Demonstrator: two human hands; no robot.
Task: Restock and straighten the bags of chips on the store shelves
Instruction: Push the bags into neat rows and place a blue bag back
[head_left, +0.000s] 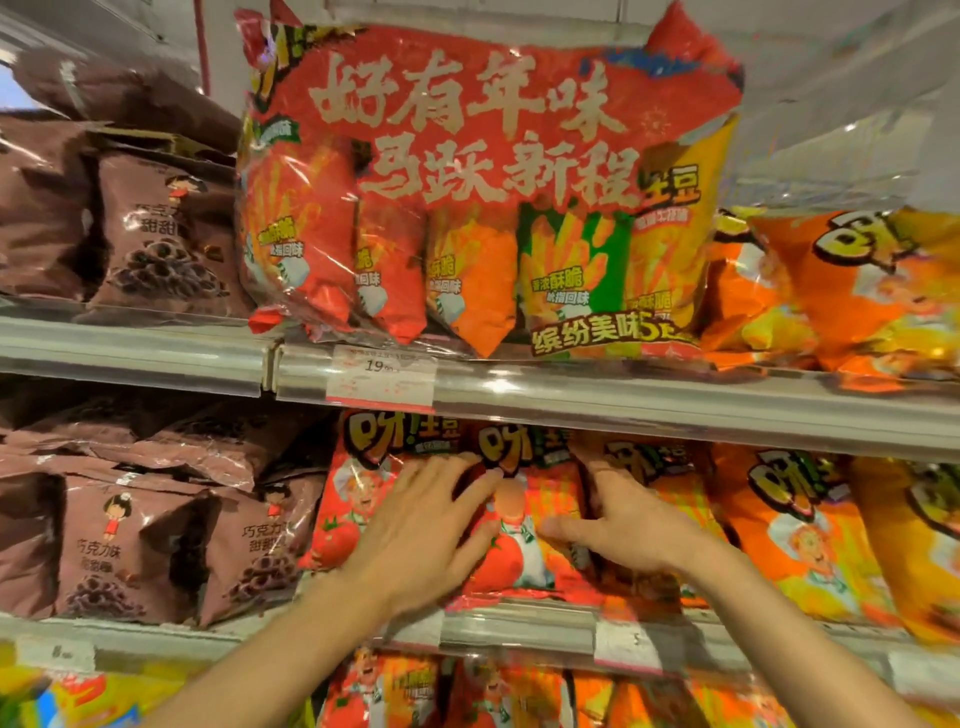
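A red tomato-flavour chip bag (524, 540) stands upright at the front of the middle shelf (519, 626). My left hand (421, 525) lies flat on the bag's left side with fingers spread. My right hand (623, 519) presses on its right edge, thumb across the bag's front and fingers between it and the orange bag (670, 483) beside it. Neither hand wraps around the bag. Another red bag (353, 493) stands just to the left, partly covered by my left hand.
A large red multipack (483, 197) fills the upper shelf above a price tag (382, 374). Brown chocolate snack bags (130, 540) line the left side on two shelves. Orange and yellow bags (810, 525) continue to the right. More red bags (467, 696) sit on the shelf below.
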